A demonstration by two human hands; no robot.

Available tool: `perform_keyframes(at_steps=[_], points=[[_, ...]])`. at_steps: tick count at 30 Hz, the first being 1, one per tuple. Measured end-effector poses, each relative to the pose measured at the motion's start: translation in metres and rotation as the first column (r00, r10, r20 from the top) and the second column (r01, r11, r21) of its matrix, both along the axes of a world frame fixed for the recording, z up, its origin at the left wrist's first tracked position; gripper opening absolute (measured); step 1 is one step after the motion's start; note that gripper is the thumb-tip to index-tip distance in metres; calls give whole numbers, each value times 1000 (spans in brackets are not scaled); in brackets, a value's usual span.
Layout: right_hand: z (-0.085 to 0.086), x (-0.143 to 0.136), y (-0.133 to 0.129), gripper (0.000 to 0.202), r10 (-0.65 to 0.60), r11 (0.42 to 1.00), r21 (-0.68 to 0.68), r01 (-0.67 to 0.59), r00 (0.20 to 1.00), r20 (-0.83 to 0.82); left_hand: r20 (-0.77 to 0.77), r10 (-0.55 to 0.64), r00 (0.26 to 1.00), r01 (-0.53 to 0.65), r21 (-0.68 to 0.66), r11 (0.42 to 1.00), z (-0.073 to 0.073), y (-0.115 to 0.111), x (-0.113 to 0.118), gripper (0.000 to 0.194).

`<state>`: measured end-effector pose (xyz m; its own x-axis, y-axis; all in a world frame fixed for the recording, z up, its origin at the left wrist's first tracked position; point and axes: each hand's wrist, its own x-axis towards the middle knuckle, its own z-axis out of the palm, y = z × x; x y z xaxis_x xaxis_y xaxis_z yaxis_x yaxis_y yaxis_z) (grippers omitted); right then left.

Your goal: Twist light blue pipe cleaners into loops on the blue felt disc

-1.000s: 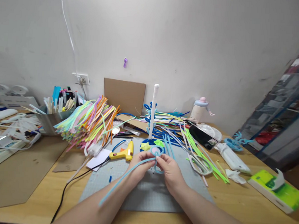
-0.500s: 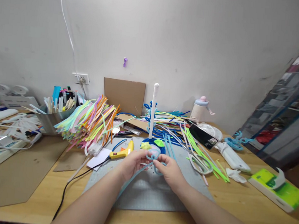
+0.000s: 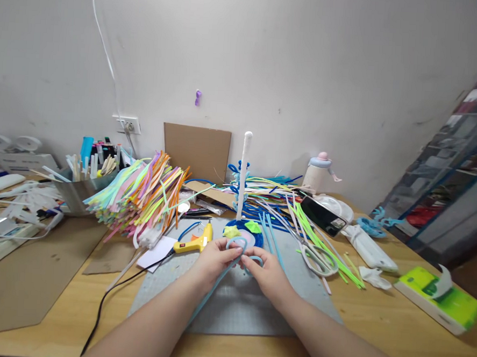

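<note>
Both hands meet over the grey mat (image 3: 230,312). My left hand (image 3: 218,257) pinches a light blue pipe cleaner (image 3: 211,291), whose loop stands up above the fingertips and whose tail hangs toward the mat's front edge. My right hand (image 3: 263,266) pinches the same pipe cleaner, with a small loop between thumb and forefinger. Just behind the fingers lies a round blue base (image 3: 260,238) with a pink centre, a yellow star (image 3: 232,232) and a green star (image 3: 254,227). A white post (image 3: 243,173) rises at its back, with blue curled pieces beside it.
A yellow glue gun (image 3: 194,244) lies left, its black cord running forward. Scissors (image 3: 318,260), green pipe cleaners and a phone (image 3: 324,216) are right. A colourful pipe cleaner bundle (image 3: 140,199) sits back left, a green tissue pack (image 3: 441,298) far right.
The upper loop of the light blue pipe cleaner stands more open above my left fingertips. My two hands have shifted slightly and remain close together. The view has moved a little.
</note>
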<state>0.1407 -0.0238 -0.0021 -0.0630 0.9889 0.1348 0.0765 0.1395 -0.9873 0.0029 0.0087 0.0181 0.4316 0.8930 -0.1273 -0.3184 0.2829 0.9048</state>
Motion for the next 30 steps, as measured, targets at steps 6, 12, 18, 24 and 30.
perform_keyframes(at_steps=[6, 12, 18, 24, 30], points=[[3, 0, -1, 21, -13, 1000, 24, 13, 1000, -12, 63, -55, 996, 57, -40, 998, -1, -1, 0, 29], [-1, -1, -1, 22, -39, 999, 6, 39, 997, -63, 21, -54, 998, 52, 76, 996, -16, 4, 2, 28], [-4, -4, -2, 21, -76, 994, -91, 63, 987, -144, -117, -20, 993, 43, 198, 979, -16, 5, 1, 28], [-4, -5, 0, 22, -82, 992, -109, 70, 990, -111, -119, -83, 989, 98, 128, 987, -13, 6, -2, 31], [-4, -6, -2, 17, -34, 988, -152, 31, 999, -20, -246, 30, 969, 1, 125, 992, -9, 10, -6, 28]])
